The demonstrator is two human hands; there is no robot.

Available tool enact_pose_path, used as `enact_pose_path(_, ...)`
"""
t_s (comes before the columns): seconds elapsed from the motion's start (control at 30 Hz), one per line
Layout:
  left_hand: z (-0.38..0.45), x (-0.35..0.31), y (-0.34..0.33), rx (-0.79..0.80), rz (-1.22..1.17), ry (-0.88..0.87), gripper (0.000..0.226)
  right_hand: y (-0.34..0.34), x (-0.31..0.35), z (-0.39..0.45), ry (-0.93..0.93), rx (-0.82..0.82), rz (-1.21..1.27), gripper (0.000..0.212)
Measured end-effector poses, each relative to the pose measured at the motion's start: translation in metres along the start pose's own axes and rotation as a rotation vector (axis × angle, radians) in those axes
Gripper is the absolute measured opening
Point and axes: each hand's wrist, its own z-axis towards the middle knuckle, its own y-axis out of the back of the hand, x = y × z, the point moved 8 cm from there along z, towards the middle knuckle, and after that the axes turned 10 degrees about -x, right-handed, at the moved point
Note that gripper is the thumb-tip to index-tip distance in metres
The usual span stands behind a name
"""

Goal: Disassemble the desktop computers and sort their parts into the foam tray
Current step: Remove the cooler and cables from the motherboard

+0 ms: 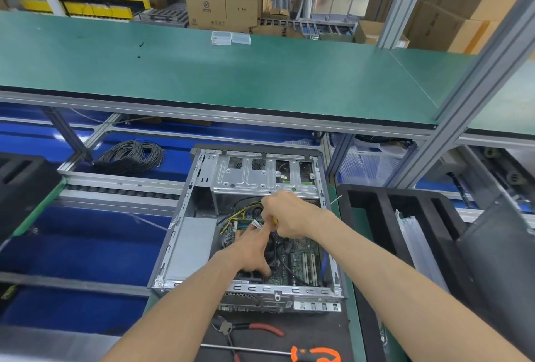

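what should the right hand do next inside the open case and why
Probably keep turning the yellow-handled tool that the right hand grips, likely to loosen a fastener by the CPU fan. The left hand lies on the motherboard beside it, fingers extended, and the foam tray to the right waits for freed parts.

silver computer case (185, 248), green motherboard (301, 263), red-handled pliers (260, 327), black foam tray (376, 216)

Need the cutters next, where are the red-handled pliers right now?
In the head view, the red-handled pliers lie on the dark mat just in front of the open computer case, near the bottom centre, with the orange-handled screwdriver right below them.
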Motion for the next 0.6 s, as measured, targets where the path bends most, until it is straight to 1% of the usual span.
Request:
enact_pose_path(0.07,0.000,-0.001,0.001,-0.002,-0.011,0.003,0.127,0.002,-0.005,-0.001,-0.029,-0.037,0.036,0.025)
enact_pose_path(0.13,0.000,-0.001,0.003,-0.022,-0.023,0.000,0.117,0.006,-0.012,-0.002,-0.115,-0.105,0.030,0.014)
enact_pose_path(0.17,0.000,0.000,0.003,-0.018,-0.023,0.005,0.116,0.007,-0.016,-0.002,-0.167,-0.111,0.002,0.016)
enact_pose_path(0.23,-0.001,0.000,0.001,-0.002,-0.025,0.019,0.123,0.002,-0.020,-0.003,-0.219,-0.086,-0.030,0.034)
enact_pose_path(0.3,-0.001,0.000,0.001,0.000,-0.018,0.019,0.126,0.001,-0.014,-0.002,-0.178,-0.069,-0.026,0.038)
enact_pose_path(0.37,-0.001,0.000,0.001,0.013,0.010,0.016,0.128,-0.002,-0.004,-0.001,-0.117,-0.039,-0.028,0.030)
enact_pose_path(0.43,0.000,-0.001,0.002,0.018,0.041,0.005,0.122,-0.005,0.003,0.000,-0.050,0.006,-0.018,0.020)
enact_pose_path(0.47,0.000,-0.002,0.003,0.016,0.047,0.002,0.118,-0.005,0.005,0.001,-0.023,0.012,-0.007,0.020)
enact_pose_path(0.53,-0.001,-0.003,0.003,0.011,0.045,0.007,0.118,-0.001,0.002,0.001,-0.009,-0.003,0.032,0.026)
enact_pose_path(0.6,-0.001,-0.003,0.004,0.003,0.017,0.019,0.122,0.001,-0.004,-0.001,-0.045,-0.059,0.066,0.025)
